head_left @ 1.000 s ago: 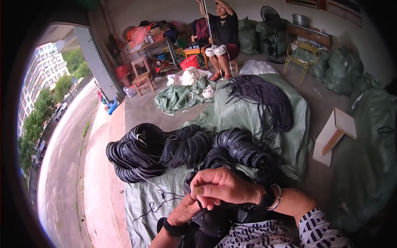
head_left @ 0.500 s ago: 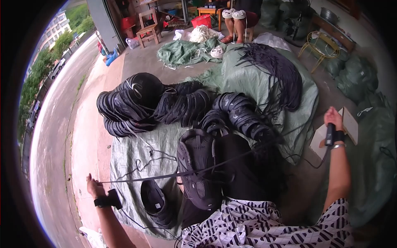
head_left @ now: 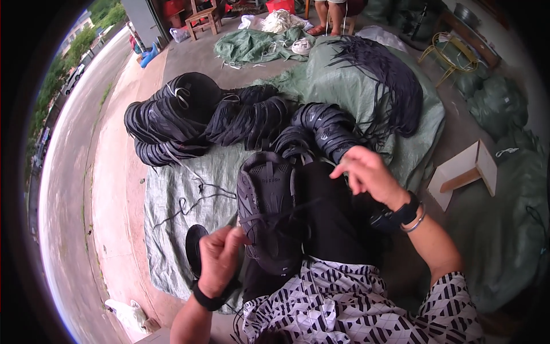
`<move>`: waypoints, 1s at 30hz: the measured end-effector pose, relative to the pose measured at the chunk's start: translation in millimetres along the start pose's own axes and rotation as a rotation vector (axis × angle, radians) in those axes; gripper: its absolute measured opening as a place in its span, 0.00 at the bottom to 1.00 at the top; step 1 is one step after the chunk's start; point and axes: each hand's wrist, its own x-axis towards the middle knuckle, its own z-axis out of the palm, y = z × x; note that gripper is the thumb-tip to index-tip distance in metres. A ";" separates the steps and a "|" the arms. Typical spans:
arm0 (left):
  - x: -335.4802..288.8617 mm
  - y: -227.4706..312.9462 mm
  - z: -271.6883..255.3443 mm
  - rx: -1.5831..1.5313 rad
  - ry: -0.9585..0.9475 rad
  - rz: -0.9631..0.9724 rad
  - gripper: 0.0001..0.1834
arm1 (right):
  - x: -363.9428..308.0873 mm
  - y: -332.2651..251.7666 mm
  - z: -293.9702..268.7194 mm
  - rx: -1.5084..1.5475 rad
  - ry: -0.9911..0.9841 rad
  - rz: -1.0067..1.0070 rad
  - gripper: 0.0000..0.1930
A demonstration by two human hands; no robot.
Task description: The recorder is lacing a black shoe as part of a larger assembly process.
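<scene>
A dark shoe (head_left: 266, 200) lies upright on my lap, its toe toward my body, with dark shoelaces (head_left: 286, 212) crossing its front, blurred by motion. My left hand (head_left: 220, 258) is closed, thumb against the bent fingers, just left of the shoe; what it holds, if anything, is hidden. To the right of the shoe and above my dark-clad leg, my right hand (head_left: 369, 175) has loosely bent fingers apart, and I see nothing in them. A dark shoe part (head_left: 195, 246) stands on the green sheet, partly behind my left hand.
Bundles of dark shoe uppers (head_left: 172, 120) lie beyond my lap on the green sheet (head_left: 172, 212). Dark laces (head_left: 395, 92) drape over a covered pile. At right stands a cream board piece (head_left: 467, 172); a yellow stool frame (head_left: 450, 57) is farther back. Another person's feet (head_left: 326, 28) show ahead.
Both my hands have come inward from wide apart to either side of the shoe. The lace stretched between them is no longer taut. My right-hand fingers have loosened. The view has tilted downward.
</scene>
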 end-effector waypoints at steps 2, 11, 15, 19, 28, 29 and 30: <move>-1.1 8.2 17.9 0.140 -0.022 0.100 0.13 | -6.0 -4.8 38.7 -0.254 -0.157 -0.072 0.07; 26.8 16.1 -2.8 -0.045 -0.262 -0.239 0.08 | 13.8 -5.5 51.7 -0.195 -0.216 0.227 0.09; 46.9 1.4 -2.1 -0.342 -0.239 -0.294 0.14 | 21.9 1.0 39.2 0.113 -0.173 0.256 0.08; 50.4 -14.2 8.7 -0.197 -0.183 -0.119 0.13 | 19.3 13.5 25.0 0.192 -0.124 0.231 0.08; 26.8 -28.0 18.3 0.029 0.015 0.039 0.15 | 23.2 46.5 -33.1 0.654 0.376 0.310 0.06; 23.5 -29.7 17.5 0.126 0.048 0.000 0.15 | 21.5 46.5 -37.2 0.583 0.426 0.328 0.03; 19.3 -31.0 17.8 0.089 0.053 -0.006 0.15 | 20.0 45.8 -37.1 0.341 0.329 0.347 0.04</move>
